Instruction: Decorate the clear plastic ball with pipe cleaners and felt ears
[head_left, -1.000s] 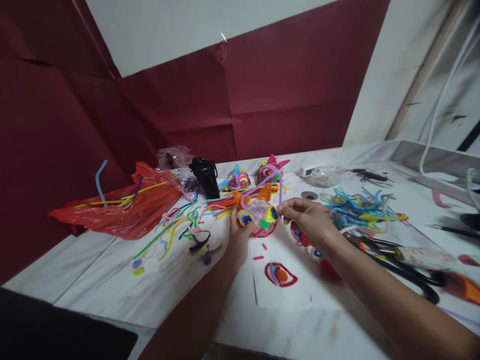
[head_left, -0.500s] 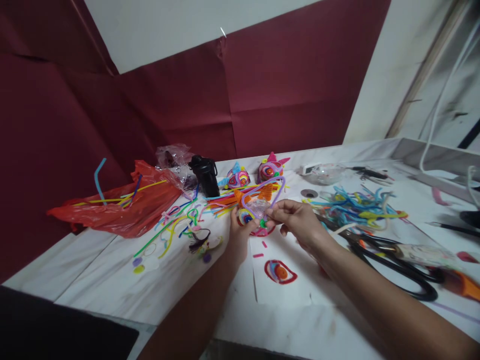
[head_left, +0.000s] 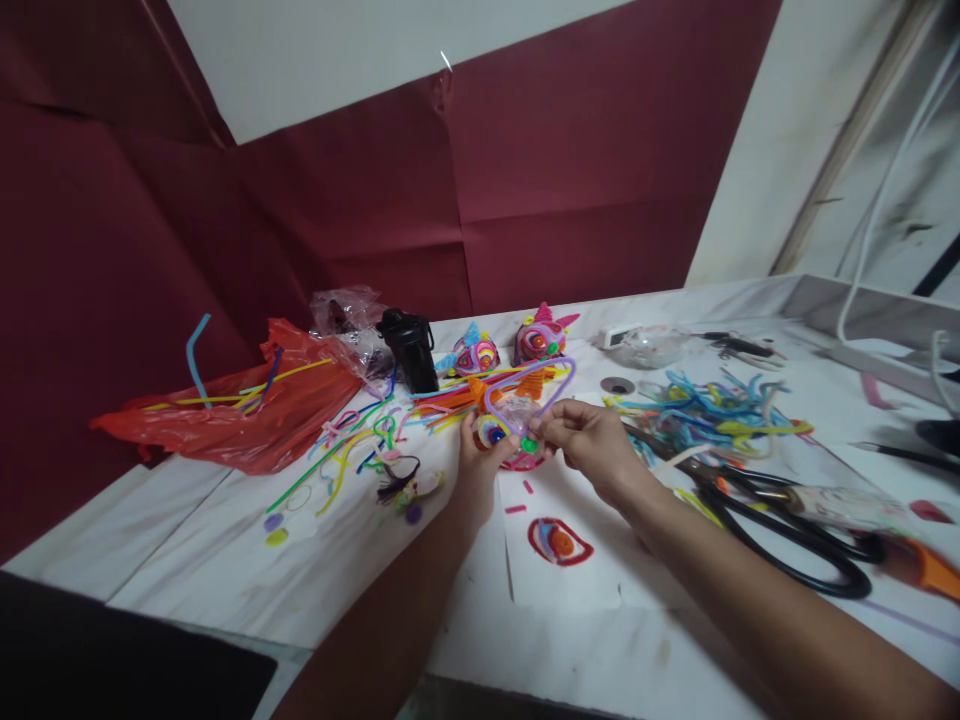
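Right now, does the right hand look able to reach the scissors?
Probably yes: the scissors lie close on its right, the near handle uncovered. But the right hand seems to pinch the purple stem, and should release it first.

Right of the black bottle (head_left: 410, 350) and nearer the camera, the clear craft head (head_left: 517, 410) faces forward, orange ears (head_left: 532, 384) up, a ringed blue eye (head_left: 492, 433) and green spot (head_left: 529, 445) showing. The fuzzy purple stem (head_left: 572, 370) bends in a loop above it.
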